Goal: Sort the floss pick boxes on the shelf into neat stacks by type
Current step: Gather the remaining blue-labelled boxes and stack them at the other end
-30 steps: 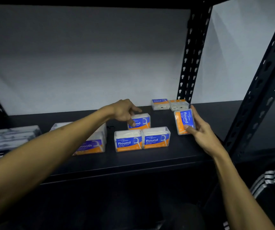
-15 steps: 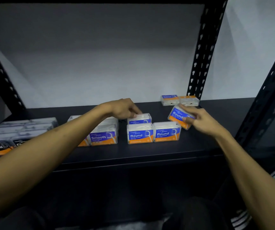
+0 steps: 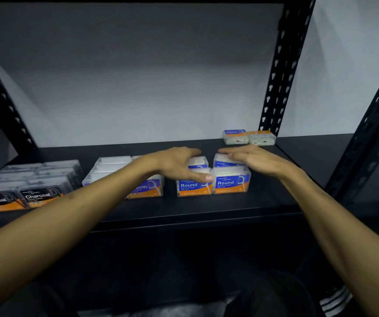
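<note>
Lowest in the frame, two bare forearms reach up from the bottom corners toward a black shelf (image 3: pixel 206 209) whose front edge crosses the middle of the picture. At the left edge of the frame stand the Charcoal boxes (image 3: pixel 21 197), packed side by side in rows. Right of them, partly behind the left forearm, is a group of Smooth boxes (image 3: pixel 147 188). At centre, two Round boxes (image 3: pixel 213 185) stand touching each other, labels facing the camera.

The left hand (image 3: pixel 177 163) lies over the left Round box, fingers held together and fairly straight toward frame right, the thumb tip resting on that box's top front edge. Just behind, a rear left Round box (image 3: pixel 197 162) shows past the fingers. The right hand (image 3: pixel 250 160) lies flat over a rear right Round box (image 3: pixel 224 161), fingers straight and close together, pointing toward frame left; whether they press on the lid cannot be told.

Farther back, in the upper right of the shelf by a perforated black upright (image 3: pixel 282 72), two more floss pick boxes (image 3: pixel 249 136) lie flat side by side, well apart from the rest. A pale wall (image 3: pixel 126 76) closes the back.
</note>
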The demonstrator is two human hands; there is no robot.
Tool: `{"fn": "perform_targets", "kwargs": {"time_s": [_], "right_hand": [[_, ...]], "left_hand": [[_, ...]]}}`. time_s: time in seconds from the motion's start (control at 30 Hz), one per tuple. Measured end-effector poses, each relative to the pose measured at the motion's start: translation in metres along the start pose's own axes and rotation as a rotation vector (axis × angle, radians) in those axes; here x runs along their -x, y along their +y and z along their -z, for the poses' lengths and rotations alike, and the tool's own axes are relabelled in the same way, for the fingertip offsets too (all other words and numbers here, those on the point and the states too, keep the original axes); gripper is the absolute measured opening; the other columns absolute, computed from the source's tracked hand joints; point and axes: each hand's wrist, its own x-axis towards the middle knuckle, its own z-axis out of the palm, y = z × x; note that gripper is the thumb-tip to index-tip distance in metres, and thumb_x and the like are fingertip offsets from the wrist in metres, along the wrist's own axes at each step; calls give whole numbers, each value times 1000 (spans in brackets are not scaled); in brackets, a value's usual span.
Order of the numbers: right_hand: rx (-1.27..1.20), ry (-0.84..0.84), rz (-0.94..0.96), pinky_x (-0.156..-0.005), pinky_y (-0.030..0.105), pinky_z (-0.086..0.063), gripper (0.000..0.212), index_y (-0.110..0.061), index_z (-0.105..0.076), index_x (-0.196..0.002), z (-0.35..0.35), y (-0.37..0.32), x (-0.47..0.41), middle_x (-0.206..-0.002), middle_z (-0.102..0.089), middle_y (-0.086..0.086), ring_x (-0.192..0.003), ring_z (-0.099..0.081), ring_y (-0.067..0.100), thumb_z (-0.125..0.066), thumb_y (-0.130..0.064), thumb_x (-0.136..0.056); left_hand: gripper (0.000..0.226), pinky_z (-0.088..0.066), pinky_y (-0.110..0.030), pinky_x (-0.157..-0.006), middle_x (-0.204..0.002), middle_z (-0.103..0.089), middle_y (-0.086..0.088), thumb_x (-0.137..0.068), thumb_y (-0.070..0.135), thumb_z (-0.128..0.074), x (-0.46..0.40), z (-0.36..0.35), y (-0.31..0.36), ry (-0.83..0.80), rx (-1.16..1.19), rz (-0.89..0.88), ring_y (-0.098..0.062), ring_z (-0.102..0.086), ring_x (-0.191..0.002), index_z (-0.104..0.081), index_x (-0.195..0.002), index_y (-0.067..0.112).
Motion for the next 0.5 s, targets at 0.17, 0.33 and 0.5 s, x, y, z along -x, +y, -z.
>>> {"fn": "perform_targets", "kwargs": {"time_s": [0.17, 0.33, 0.5], "right_hand": [[70, -32, 9, -101, 27, -43, 79, -33, -41, -148, -8, -3, 6, -145, -47, -9, -122, -51, 7, -57, -71, -80], [166, 16, 115, -108, 34, -36, 76, -38, -43, -142, -19, 9, 9, -131, -48, -7, -125, -42, 13, -78, -51, -75], [163, 57, 165, -102, 30, -42, 82, -36, -47, -137, -23, 18, 5, -126, -50, -9, -118, -48, 10, -84, -54, -65]], "left_hand": [[115, -38, -41, -108, -143, -43, -9, -70, 76, -67, 0, -28, 1, 119, -205, -26, -29, -41, -130, -16, -157, 21], [114, -32, -41, -109, -146, -37, -11, -75, 77, -61, -5, -47, -3, 238, -324, -29, -29, -37, -131, -16, -157, 13], [102, -34, -39, -101, -137, -43, -8, -75, 72, -66, -8, -48, -3, 250, -341, -48, -27, -41, -123, -28, -149, 13]]}}
